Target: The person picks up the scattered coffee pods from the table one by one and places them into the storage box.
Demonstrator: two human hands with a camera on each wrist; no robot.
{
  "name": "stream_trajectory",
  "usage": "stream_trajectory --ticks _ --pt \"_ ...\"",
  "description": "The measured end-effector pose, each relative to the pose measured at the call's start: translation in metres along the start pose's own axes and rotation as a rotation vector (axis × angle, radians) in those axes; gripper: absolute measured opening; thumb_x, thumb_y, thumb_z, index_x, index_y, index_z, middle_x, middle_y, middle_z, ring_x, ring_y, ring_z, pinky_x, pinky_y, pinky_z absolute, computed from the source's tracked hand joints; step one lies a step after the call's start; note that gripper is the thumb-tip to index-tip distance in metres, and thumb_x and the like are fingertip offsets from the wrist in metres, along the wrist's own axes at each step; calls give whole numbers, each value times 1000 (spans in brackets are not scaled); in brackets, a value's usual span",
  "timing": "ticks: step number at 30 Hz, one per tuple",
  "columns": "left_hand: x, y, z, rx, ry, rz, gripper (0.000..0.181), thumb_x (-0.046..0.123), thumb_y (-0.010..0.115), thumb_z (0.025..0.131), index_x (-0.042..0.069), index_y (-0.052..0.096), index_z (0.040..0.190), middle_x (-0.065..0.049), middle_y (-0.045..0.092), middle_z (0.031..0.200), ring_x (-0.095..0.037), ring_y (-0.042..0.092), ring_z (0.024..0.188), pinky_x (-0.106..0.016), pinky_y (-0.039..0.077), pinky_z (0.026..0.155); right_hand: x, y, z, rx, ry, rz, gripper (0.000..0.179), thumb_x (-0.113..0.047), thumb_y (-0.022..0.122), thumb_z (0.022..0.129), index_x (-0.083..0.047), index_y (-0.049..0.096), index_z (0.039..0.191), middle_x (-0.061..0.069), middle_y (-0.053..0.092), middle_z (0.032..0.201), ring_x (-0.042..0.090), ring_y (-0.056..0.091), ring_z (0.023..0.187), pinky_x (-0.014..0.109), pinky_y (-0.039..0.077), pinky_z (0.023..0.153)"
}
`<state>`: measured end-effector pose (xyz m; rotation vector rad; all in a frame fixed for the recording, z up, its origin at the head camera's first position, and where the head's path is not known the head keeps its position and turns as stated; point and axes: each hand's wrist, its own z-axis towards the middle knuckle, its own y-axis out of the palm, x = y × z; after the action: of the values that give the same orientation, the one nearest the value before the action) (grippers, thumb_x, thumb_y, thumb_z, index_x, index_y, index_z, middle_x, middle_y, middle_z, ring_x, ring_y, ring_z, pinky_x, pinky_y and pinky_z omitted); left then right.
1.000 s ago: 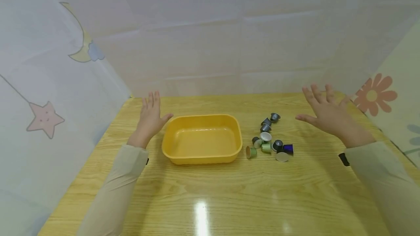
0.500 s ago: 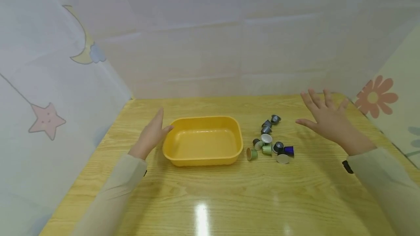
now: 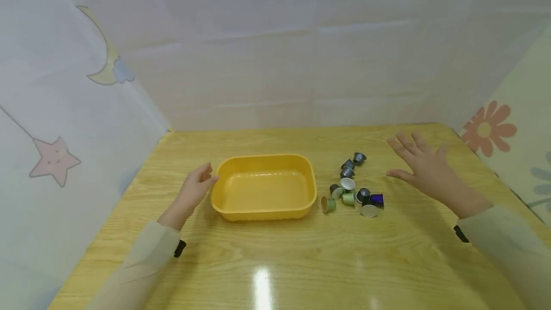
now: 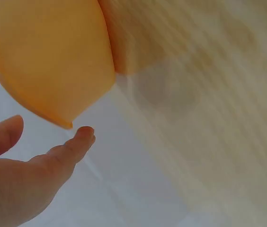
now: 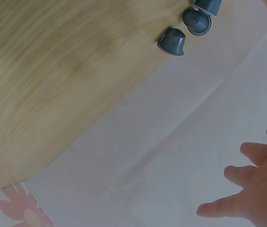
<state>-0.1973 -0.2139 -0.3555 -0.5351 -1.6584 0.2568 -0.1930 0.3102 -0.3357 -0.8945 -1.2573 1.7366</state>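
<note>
A yellow plastic basin sits left of centre on the wooden table. Right at its left rim is my left hand, thumb and fingers slightly bent and apart from each other. The left wrist view has the basin's corner just above the fingertips, with a gap between. Over the table's right side my right hand hovers with fingers spread, holding nothing. Between it and the basin lies a loose group of coffee capsules: green, purple and dark grey ones among them.
The wooden table ends at a pale cloth backdrop behind. More cloth hangs at both sides, printed with a star, a moon and a flower.
My left hand has lowered to the basin's left rim, and its fingers have bent from straight. The right hand has dropped slightly, still spread. Basin and capsules have stayed in place.
</note>
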Motion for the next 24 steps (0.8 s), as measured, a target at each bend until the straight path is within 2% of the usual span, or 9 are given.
stream_trajectory --ticks 2,5,9,14,19,21,24 --pt "-2 1 -3 3 -15 -78 64 13 42 109 -7 6 158 -28 12 164 -44 17 151 -55 25 120 -1 6 -3 19 -20 27 81 -42 67 94 -5 32 157 29 29 158 54 18 146 90 7 98" --pt "-6 3 -8 8 -41 -173 63 11 41 109 -6 5 159 -26 14 164 -41 19 151 -56 29 119 -4 12 -7 16 -16 123 79 -32 73 90 -3 37 154 29 30 158 53 20 146 89 6 99" --pt "-10 6 -13 20 -51 -247 61 11 39 110 -5 6 159 -23 17 165 -38 21 152 -55 29 119 -7 18 -11 24 -6 201 75 -25 75 89 0 41 151 30 34 156 50 23 146 87 9 101" --pt "-12 9 -17 9 -51 -310 61 13 36 111 -3 2 159 -21 13 166 -37 16 153 -55 24 120 -11 22 -15 57 6 314 66 -16 75 90 6 47 146 34 40 149 54 30 141 82 15 106" --pt "-14 13 -18 7 -65 -357 61 8 37 109 -4 4 159 -20 12 166 -35 17 153 -53 27 119 -16 24 -18 -54 115 457 66 -22 69 97 5 41 150 33 35 153 58 36 134 75 34 100" --pt "-15 15 -17 8 -65 -381 60 4 37 109 -5 5 159 -20 12 166 -35 18 152 -50 29 118 -16 25 -19 -101 154 487 67 -25 66 99 2 37 153 32 33 155 58 37 134 73 39 98" --pt "-17 18 -16 18 -66 -411 58 1 37 108 -6 8 158 -21 13 165 -37 20 151 -48 30 117 -16 28 -21 -124 169 489 68 -26 65 100 2 35 154 32 35 154 58 40 132 70 43 96"
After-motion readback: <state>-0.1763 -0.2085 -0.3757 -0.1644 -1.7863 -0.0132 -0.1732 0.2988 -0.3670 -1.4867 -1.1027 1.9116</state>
